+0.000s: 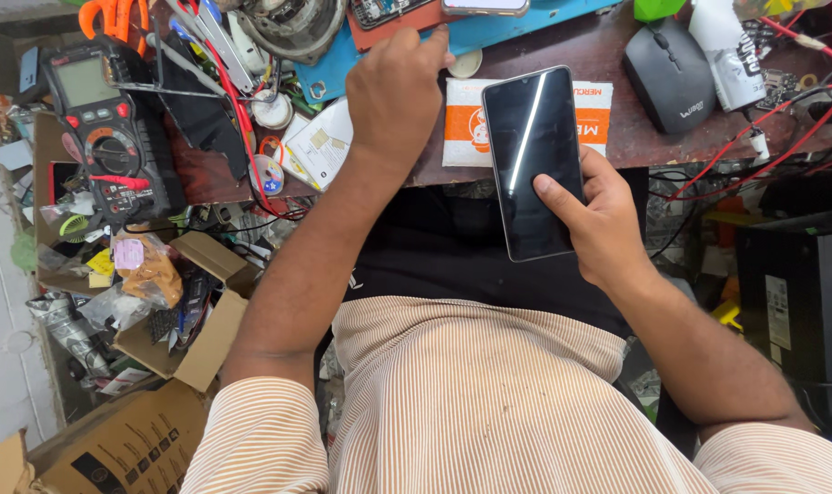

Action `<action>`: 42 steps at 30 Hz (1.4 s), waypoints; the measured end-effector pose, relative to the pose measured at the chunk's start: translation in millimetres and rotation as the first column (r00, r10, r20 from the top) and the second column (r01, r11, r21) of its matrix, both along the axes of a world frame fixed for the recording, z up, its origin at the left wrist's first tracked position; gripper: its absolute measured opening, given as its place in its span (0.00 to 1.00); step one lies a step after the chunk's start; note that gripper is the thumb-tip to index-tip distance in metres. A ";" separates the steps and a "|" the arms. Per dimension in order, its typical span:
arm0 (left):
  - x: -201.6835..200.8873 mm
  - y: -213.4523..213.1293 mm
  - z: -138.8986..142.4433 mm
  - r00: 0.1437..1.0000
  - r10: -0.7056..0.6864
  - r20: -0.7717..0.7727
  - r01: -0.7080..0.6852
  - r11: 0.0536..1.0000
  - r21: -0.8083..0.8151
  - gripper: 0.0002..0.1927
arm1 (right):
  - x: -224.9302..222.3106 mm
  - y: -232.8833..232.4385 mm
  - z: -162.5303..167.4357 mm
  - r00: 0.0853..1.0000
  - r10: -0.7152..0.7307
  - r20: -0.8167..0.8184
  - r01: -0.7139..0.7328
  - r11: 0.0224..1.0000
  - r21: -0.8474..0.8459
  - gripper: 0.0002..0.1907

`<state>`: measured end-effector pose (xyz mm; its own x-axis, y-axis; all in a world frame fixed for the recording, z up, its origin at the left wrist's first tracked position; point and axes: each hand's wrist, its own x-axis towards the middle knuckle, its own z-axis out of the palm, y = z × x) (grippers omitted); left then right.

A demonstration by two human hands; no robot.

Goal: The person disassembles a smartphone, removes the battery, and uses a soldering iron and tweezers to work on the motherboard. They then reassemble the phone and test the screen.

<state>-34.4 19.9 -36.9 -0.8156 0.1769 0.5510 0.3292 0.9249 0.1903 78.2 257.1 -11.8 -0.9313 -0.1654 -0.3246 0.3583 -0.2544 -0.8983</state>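
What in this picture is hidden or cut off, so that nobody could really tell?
Head view, the only one:
- The left hand covers its own fingertips, so what they touch at the reddish-brown pad is hidden.
- The phone held by the right hand: its back is out of sight and its screen is dark.
- The device on the pad is cut off by the top edge.
- The mouse: its buttons are too dark to tell apart.

A cluttered dark-brown worktop spans twelve o'clock, open cardboard boxes crowd eight o'clock, and a black cabinet stands at three o'clock.
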 end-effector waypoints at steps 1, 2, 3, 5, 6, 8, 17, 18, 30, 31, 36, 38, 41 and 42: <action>0.1 -1.2 0.7 1.000 0.003 0.012 -0.003 1.000 0.026 0.10 | -0.4 0.4 -0.3 1.000 -0.002 -0.008 0.002 1.000 -0.005 0.21; 0.6 -2.1 1.2 1.000 0.006 0.025 -0.007 0.999 0.051 0.09 | -0.7 0.7 -0.6 1.000 -0.004 -0.014 0.004 1.000 -0.010 0.20; 0.5 -2.3 1.4 1.000 0.004 0.013 -0.004 0.999 0.040 0.09 | -1.0 1.2 -0.7 1.000 -0.010 -0.020 0.010 1.000 -0.009 0.20; 0.4 -3.0 1.2 1.000 0.001 -0.014 -0.001 1.000 0.013 0.09 | -1.7 1.4 -1.0 0.999 -0.018 -0.033 0.018 1.000 -0.011 0.19; 0.5 -2.9 0.6 0.999 -0.004 -0.034 0.003 1.000 -0.011 0.09 | -1.9 1.2 -1.0 0.999 -0.020 -0.032 0.019 1.000 -0.013 0.19; 0.9 0.1 -2.0 0.997 -0.018 -0.074 0.014 0.998 -0.056 0.08 | -2.3 1.6 -0.7 0.999 -0.027 -0.029 0.026 1.000 -0.015 0.20; -4.3 3.9 -2.8 0.977 -0.035 -0.208 0.024 0.998 -0.054 0.08 | -2.9 4.4 -1.8 0.996 -0.022 -0.087 0.022 1.000 0.007 0.17; -2.7 4.2 0.7 0.980 -0.037 -0.195 0.033 0.999 -0.026 0.08 | -3.6 5.9 -2.3 0.997 -0.025 -0.077 0.026 0.999 0.018 0.17; 51.4 3.1 40.3 0.870 -0.490 0.050 0.486 0.871 0.074 0.19 | -13.6 26.8 27.4 0.940 -0.064 -0.334 0.176 0.931 0.318 0.16; 53.1 2.6 39.4 0.866 -0.493 0.080 0.485 0.869 0.100 0.20 | -10.1 28.4 32.2 0.914 -0.004 -0.406 0.244 0.805 0.541 0.15; 72.1 -0.7 35.3 0.872 -0.476 0.111 0.370 0.791 0.488 0.24 | -9.5 23.8 33.4 0.484 0.590 -0.646 0.699 0.182 0.691 0.11; 83.6 -3.2 34.0 0.815 -0.554 0.170 0.274 0.626 0.730 0.32 | -10.4 15.5 28.0 0.399 0.667 -0.629 0.789 0.100 0.606 0.11; 92.5 -2.7 26.2 0.694 -0.720 0.001 0.307 0.297 0.904 0.44 | -9.3 4.5 25.2 0.299 0.717 -0.630 0.830 0.130 0.542 0.12; 95.9 -0.8 22.0 0.661 -0.746 0.080 0.229 0.302 0.925 0.37 | -8.0 -0.6 24.8 0.263 0.725 -0.637 0.835 0.160 0.527 0.10</action>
<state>61.5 19.1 -14.9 -0.8925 0.3344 0.3026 0.2933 -0.0791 0.9527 70.2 256.5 13.0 -0.5405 -0.4836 0.6885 -0.5525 0.8211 0.1431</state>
